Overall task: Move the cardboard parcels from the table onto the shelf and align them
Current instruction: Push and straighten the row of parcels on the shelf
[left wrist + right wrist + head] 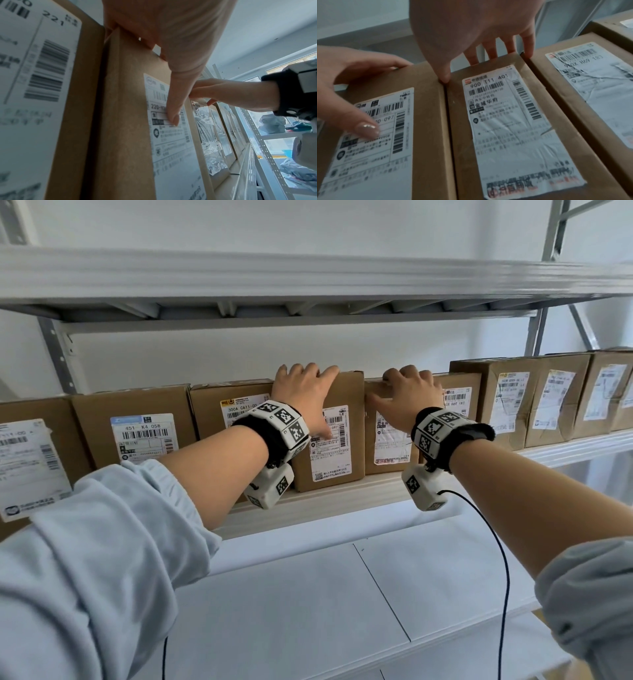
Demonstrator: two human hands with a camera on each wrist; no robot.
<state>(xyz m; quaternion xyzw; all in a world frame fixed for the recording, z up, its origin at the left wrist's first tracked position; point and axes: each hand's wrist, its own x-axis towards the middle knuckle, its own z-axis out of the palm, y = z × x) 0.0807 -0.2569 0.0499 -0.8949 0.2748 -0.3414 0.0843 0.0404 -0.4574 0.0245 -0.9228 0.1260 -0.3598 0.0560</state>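
From the head view, your left hand (306, 395) grips the tall parcel (342, 392) on the shelf (308, 505). From the right wrist, your right hand (471, 31) hooks fingers over the neighbouring parcel (513, 135), thumb at the seam.

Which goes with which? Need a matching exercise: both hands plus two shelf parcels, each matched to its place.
1. left hand
2. right hand
3. 451 K4 058 parcel
4. H69 183 parcel

A. directly right of the 900 T11 401 parcel
B. fingers over the top edge of the 900 T11 401 parcel
C. thumb on the label of the 097 parcel
D. untouched, left of both hands

Pairs: 1-C, 2-B, 3-D, 4-A
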